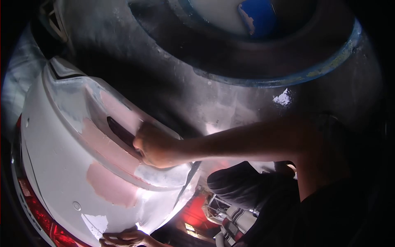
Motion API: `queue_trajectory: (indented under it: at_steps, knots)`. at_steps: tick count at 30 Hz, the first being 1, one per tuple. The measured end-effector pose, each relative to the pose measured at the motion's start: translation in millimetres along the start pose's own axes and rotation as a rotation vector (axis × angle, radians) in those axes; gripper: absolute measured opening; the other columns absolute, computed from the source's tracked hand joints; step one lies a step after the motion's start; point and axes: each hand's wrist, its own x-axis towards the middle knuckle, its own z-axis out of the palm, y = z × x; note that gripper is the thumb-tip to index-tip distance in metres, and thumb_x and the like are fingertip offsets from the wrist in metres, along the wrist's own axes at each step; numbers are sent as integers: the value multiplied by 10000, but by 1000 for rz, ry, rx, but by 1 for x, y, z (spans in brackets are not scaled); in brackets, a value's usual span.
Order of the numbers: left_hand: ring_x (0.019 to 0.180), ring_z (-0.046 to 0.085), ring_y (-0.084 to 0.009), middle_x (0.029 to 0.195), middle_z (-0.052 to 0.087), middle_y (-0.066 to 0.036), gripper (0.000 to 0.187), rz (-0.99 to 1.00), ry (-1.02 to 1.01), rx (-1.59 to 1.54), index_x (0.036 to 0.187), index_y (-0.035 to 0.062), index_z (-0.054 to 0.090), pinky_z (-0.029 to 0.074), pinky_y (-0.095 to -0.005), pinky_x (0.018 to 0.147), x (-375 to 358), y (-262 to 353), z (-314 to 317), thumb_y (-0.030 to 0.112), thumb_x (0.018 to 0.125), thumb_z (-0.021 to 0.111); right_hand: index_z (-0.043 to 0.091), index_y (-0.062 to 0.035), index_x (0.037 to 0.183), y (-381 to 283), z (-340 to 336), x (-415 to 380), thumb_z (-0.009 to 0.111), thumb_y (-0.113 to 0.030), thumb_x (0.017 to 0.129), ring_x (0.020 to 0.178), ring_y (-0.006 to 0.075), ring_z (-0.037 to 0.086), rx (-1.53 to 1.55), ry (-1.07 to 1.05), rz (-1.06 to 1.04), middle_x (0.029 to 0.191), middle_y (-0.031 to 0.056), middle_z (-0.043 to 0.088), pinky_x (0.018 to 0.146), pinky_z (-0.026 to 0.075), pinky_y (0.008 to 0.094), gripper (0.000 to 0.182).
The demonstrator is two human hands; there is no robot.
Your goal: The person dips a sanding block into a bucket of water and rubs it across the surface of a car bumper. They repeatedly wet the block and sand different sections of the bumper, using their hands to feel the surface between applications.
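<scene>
A white car body panel (53, 136) with pink and grey filler patches (111, 185) fills the left side. My right hand (158, 146) is closed round one end of a long dark tool (122, 133), which lies against the raised, curved part of the panel over pink filler. At the bottom edge, my left hand (126, 237) rests on the lower part of the panel, its fingers stretched out and nothing visible in them. A bright white patch (96, 224) shows on the panel just above that hand.
A red tail light (41, 212) runs along the lower left. At the top is a large round dark object with a worn blue rim (317, 75) and a blue piece (259, 18) on it. Dark cloth (236, 181), a red surface (196, 210) and assorted items lie lower right.
</scene>
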Motion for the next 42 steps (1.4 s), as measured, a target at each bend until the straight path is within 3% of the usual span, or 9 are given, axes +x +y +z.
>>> queue_trajectory:
  at_steps: [7, 12, 14, 21, 24, 28, 31, 37, 42]
  knots:
    - [1406, 459, -375, 1500, 514, -169, 607, 4, -4, -15, 1467, 65, 556, 356, -599, 1122, -2, -6, 3, 352, 1111, 156, 716, -5, 1134, -20, -32, 50, 646, -45, 848, 1046, 338, 645, 67, 83, -92, 1059, 178, 696, 947, 528, 425, 297]
    - [1403, 463, -369, 1492, 520, -166, 601, 19, -46, 36, 1456, 57, 562, 348, -604, 1128, -1, -5, -2, 340, 1115, 156, 539, 144, 1361, 2, 18, 96, 554, -135, 906, 1061, 322, 699, -1104, -612, -658, 1191, 286, 685, 848, 588, 399, 534]
    - [1404, 462, -367, 1490, 522, -164, 598, 27, -42, 43, 1457, 56, 561, 344, -605, 1131, -3, -1, 1, 336, 1117, 157, 544, 157, 1345, 6, 4, 60, 536, -129, 899, 994, 317, 718, -1111, -473, -726, 1128, 284, 702, 819, 593, 391, 530]
    - [1407, 455, -372, 1500, 510, -163, 589, -3, -36, -6, 1477, 66, 546, 345, -603, 1139, -3, -4, -2, 338, 1119, 165, 302, 179, 1495, -1, -6, 50, 502, -95, 865, 770, 256, 746, -280, -80, -285, 894, 252, 727, 719, 599, 370, 716]
    - [1413, 448, -372, 1509, 499, -164, 593, 2, -34, -11, 1477, 67, 545, 350, -603, 1136, 0, -1, -2, 337, 1120, 156, 192, 185, 1525, -5, -20, 63, 473, -68, 861, 683, 270, 734, -51, -332, -146, 863, 228, 728, 664, 589, 354, 764]
    - [1423, 436, -370, 1514, 495, -164, 605, -8, -45, -16, 1482, 63, 537, 355, -604, 1135, 0, 0, -2, 345, 1121, 142, 427, 57, 1477, 12, 3, 63, 522, -155, 862, 964, 383, 704, -72, -226, -150, 1073, 226, 715, 942, 521, 430, 657]
    - [1428, 429, -368, 1516, 494, -162, 609, 4, -59, 8, 1486, 60, 529, 354, -604, 1136, 5, 4, -6, 353, 1121, 139, 261, 192, 1498, 11, 0, 64, 436, -71, 873, 606, 265, 719, -131, -355, -217, 784, 170, 735, 700, 583, 331, 700]
    - [1430, 426, -368, 1513, 496, -159, 614, -42, -59, -32, 1475, 78, 541, 332, -609, 1148, -3, -3, 0, 375, 1119, 138, 498, 137, 1382, -6, -19, 46, 456, -110, 894, 921, 267, 745, -49, -123, -154, 936, 232, 742, 959, 510, 358, 549]
    - [1428, 427, -371, 1519, 490, -166, 606, -88, -51, -38, 1476, 102, 547, 339, -607, 1135, 0, 4, -3, 414, 1109, 179, 468, 42, 1466, 4, -47, 32, 531, -77, 878, 1057, 331, 694, 18, -452, -163, 1131, 210, 723, 953, 525, 431, 603]
